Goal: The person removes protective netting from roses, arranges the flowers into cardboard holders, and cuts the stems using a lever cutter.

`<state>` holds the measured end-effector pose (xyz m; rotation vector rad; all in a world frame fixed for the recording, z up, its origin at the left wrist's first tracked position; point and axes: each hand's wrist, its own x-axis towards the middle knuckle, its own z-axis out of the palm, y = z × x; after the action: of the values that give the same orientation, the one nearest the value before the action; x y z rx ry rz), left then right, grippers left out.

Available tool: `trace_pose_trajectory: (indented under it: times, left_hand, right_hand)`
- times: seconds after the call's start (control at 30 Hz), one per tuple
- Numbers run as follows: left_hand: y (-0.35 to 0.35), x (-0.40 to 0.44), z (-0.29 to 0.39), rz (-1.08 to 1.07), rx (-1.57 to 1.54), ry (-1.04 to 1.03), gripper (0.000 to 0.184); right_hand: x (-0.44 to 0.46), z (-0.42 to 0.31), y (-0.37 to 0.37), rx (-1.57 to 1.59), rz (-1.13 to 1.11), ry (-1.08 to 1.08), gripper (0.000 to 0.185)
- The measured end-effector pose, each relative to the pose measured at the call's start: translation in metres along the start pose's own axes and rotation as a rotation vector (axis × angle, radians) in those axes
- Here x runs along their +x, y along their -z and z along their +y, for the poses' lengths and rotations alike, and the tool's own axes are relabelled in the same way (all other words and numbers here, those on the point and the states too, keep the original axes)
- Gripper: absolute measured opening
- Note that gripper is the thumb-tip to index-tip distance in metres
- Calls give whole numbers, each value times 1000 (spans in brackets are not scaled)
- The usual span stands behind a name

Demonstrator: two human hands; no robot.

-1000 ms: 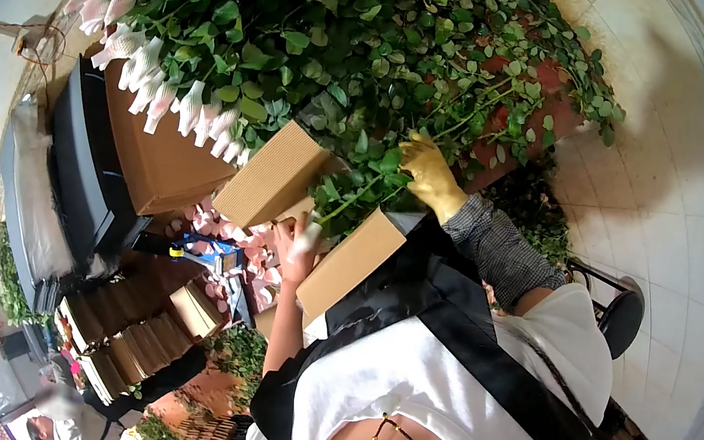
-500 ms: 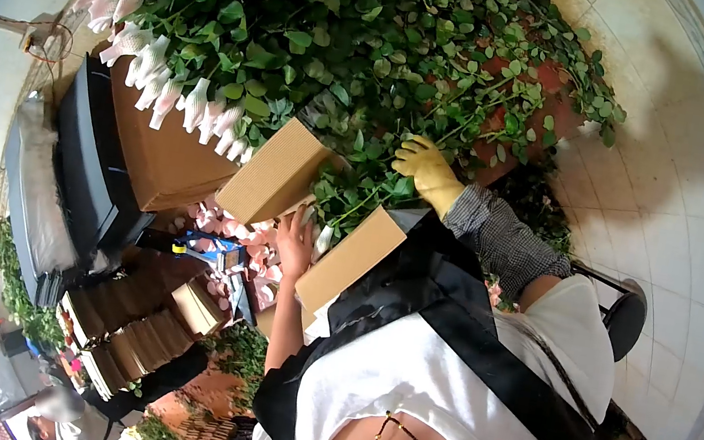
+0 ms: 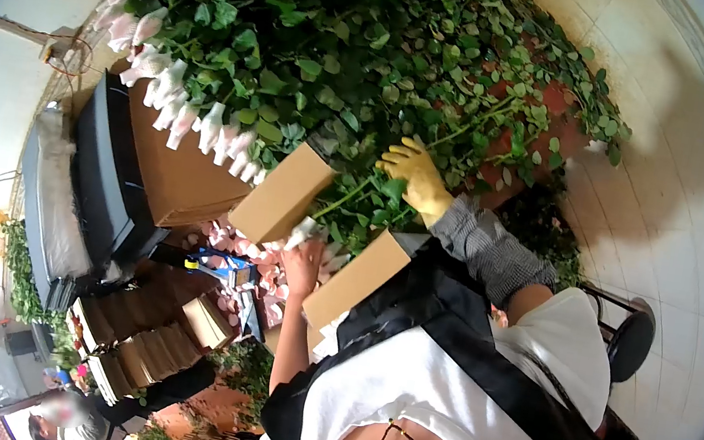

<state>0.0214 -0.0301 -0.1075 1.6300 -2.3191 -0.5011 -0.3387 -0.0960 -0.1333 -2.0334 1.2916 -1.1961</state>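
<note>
At the gap between two cardboard pieces, my bare left hand [image 3: 300,267] has its fingers closed around the white netted head of a rose [image 3: 304,232]. The stem and leaves of this rose run up to the right, toward my right hand [image 3: 416,180]. That hand wears a yellow rubber glove; its fingers are spread over green leaves and touch them. One cardboard piece [image 3: 283,192] stands left of the stem, the other [image 3: 356,280] to its right against my black apron [image 3: 414,294]. Loose pink petals [image 3: 268,285] lie below my left hand.
A large heap of leafy rose stems [image 3: 351,54] fills the far side, with white netted rose heads [image 3: 210,126] along its left edge. A blue tool with a yellow end [image 3: 220,270] lies among petals. Stacked cardboard [image 3: 135,338] stands left; another person [image 3: 75,425] is lower left.
My left hand has moved up onto the netted rose head and closed on it. My gloved right hand has shifted slightly left and down in view. The whole view has shifted slightly.
</note>
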Motion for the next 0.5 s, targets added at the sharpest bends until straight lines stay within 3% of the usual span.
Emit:
trace_pose_trajectory:
  times: [0.03,0.07,0.1,0.17,0.2,0.23,0.3,0.33,0.37,0.4,0.47,0.5]
  left_hand:
    - [4,-1,5,60,9,-69,35]
    - [12,-1,15,87,71,-108,39]
    - [18,-1,24,112,133,-147,44]
    - [10,-4,22,21,42,-26,56]
    - [9,-3,23,13,104,-34,58]
    - [11,-1,25,3,165,-44,60]
    - [8,3,21,-37,186,-56,63]
    - [8,3,18,-79,206,-61,65]
    - [9,4,18,-74,214,-67,65]
    - [9,3,20,-82,190,-51,68]
    - [8,0,23,-96,147,-27,70]
    - [9,0,23,-79,150,-45,70]
  right_hand:
    - [8,-34,19,-205,-98,-54,32]
    - [17,-68,35,-214,-58,-97,27]
    - [28,-84,56,-511,-28,46,30]
    - [46,-101,75,-696,121,119,37]
    - [57,-93,84,-618,300,263,57]
    - [72,-103,99,-551,389,275,80]
    - [98,-85,118,-683,389,258,95]
    - [114,-79,123,-561,442,292,104]
    - [123,-78,131,-613,391,261,82]
    - [123,-57,123,-612,403,259,82]
    - [114,22,71,-895,351,18,42]
    - [119,41,60,-1029,324,-103,39]
